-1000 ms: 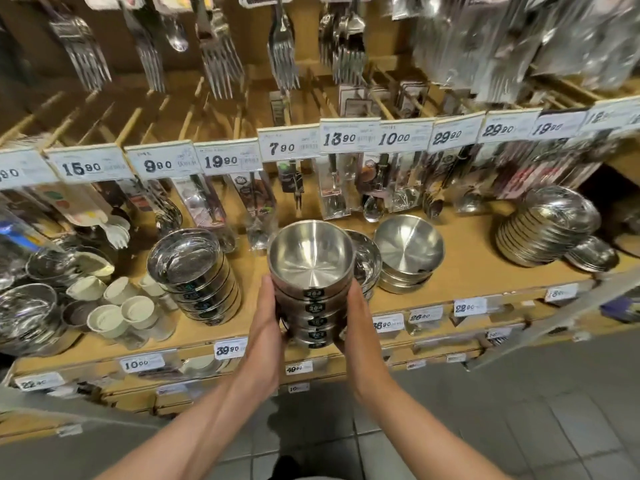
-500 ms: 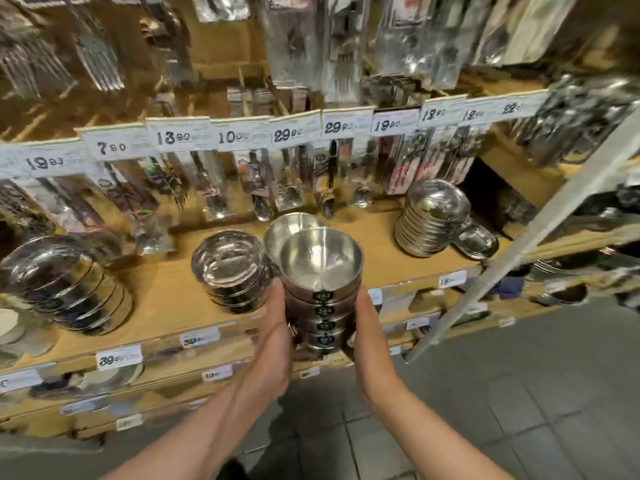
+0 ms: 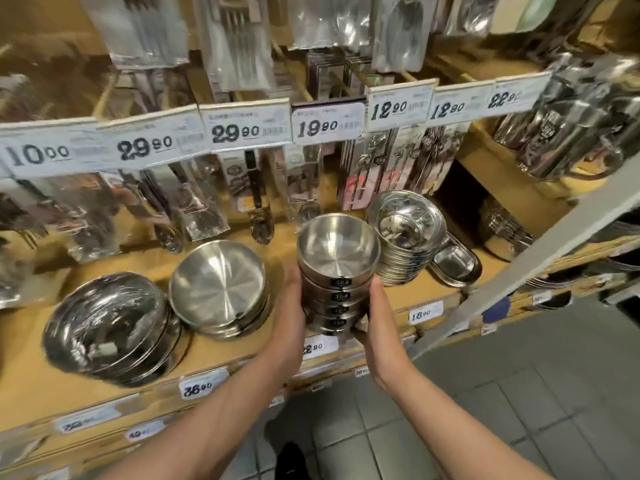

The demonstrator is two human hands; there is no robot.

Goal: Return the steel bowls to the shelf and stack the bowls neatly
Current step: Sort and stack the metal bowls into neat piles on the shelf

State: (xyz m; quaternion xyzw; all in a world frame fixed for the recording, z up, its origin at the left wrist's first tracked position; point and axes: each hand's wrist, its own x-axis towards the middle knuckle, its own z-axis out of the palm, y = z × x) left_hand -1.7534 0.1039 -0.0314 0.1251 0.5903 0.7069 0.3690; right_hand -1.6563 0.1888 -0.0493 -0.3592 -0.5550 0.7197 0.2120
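A stack of several small steel bowls [image 3: 337,271] with dark labels on their sides is held above the front edge of the wooden shelf [image 3: 86,382]. My left hand [image 3: 289,306] grips the stack's left side and my right hand [image 3: 375,317] cups its right side and bottom. To the left on the shelf sits a wider stack of steel bowls [image 3: 218,289], tilted toward me. Further left is a larger stack of wrapped steel bowls [image 3: 110,327].
Just right of the held stack stands a pile of wrapped steel plates [image 3: 408,237] with small oval dishes [image 3: 453,263] beside it. Packaged cutlery [image 3: 256,188] hangs behind price tags [image 3: 246,129]. A grey slanted bar [image 3: 540,254] crosses at right. Grey floor tiles [image 3: 485,393] lie below.
My view and both hands have shifted right along the shelf with the bowl stack. The stack now sits between the wider bowls and the pile of plates.
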